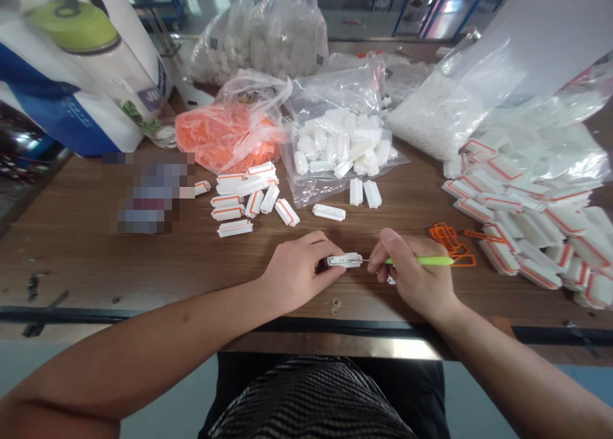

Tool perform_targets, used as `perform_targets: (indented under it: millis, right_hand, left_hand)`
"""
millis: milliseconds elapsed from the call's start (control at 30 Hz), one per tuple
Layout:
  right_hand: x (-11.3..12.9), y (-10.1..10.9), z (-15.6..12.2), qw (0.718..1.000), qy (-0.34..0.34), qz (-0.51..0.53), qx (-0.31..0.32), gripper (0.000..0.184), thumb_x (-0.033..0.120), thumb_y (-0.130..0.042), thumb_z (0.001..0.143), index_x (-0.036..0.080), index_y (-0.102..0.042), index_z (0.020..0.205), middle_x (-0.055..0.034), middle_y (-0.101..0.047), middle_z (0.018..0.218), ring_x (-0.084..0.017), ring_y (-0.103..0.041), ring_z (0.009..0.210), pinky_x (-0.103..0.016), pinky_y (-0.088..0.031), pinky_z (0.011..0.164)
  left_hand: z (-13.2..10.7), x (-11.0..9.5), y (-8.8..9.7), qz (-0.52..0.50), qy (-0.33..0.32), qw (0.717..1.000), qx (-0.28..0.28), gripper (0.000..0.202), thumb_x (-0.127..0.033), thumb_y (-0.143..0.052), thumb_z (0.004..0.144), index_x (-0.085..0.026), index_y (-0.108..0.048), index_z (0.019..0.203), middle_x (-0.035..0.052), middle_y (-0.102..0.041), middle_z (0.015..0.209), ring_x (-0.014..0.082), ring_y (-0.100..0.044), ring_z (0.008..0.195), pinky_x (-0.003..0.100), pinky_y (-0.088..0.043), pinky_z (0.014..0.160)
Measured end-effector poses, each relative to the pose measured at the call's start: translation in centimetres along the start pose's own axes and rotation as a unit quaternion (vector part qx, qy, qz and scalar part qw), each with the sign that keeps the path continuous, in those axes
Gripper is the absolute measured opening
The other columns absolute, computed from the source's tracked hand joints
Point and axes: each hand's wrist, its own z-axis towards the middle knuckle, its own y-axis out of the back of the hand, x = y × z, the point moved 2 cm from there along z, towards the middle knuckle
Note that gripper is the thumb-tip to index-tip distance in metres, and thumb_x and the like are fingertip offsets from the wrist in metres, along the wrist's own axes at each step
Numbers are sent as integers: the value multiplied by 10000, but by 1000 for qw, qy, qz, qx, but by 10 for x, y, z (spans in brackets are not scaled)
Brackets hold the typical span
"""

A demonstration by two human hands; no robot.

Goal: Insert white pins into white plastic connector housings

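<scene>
White plastic piece [343,260], right there in front of you, near the front edge of the table [143,267]! Your left hand [299,267] had it pinched by its left end, thumb and fingers drawn together. Your right hand [414,273], fingers curled tight, gripped a green-handled tool [433,261], its thin tip lined up at the piece's right end; inside or merely over it, you couldn't tell. Just beside that hand sat orange frames [445,238], and farther right, a heap of orange-trimmed pieces [541,228]. Beyond your hands lay a clear bag [302,190] of white parts.
</scene>
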Motion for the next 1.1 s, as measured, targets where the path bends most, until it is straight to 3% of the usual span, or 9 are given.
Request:
perform_targets:
  millis: [433, 767, 1100]
  right_hand:
    - [0, -3, 3, 999, -31, -22, -24, 528, 451, -496, 960, 174, -618, 527, -21, -624, 484, -82, -540, 352, -184, -404, 348]
    - [2, -1, 2, 998, 29, -46, 6, 525, 402, -467, 990, 176, -624, 543, -8, -632, 512, -73, -554, 388, -194, -431, 414]
    - [-1, 0, -1, 999, 30, -42, 1, 528, 402, -462, 995, 178, -620, 544, -10, -633, 521, -77, -549, 389, -204, -426, 413]
  left_hand:
    - [0, -1, 1, 2, 4, 1000, 2, 149, -249, -677, 871, -200, -715, 1006, 3, -648, 871, 104, -552, 656, 241, -422, 603]
    - [0, 0, 0, -4, 1, 1000, -6, 133, -241, -689, 863, -193, -714, 985, -3, -642, 852, 95, -539, 632, 234, -406, 593]
    - [0, 0, 1, -1, 6, 1000, 3, 150, -247, -686, 865, -202, -712, 1006, 1, -650, 875, 99, -549, 646, 239, -423, 602]
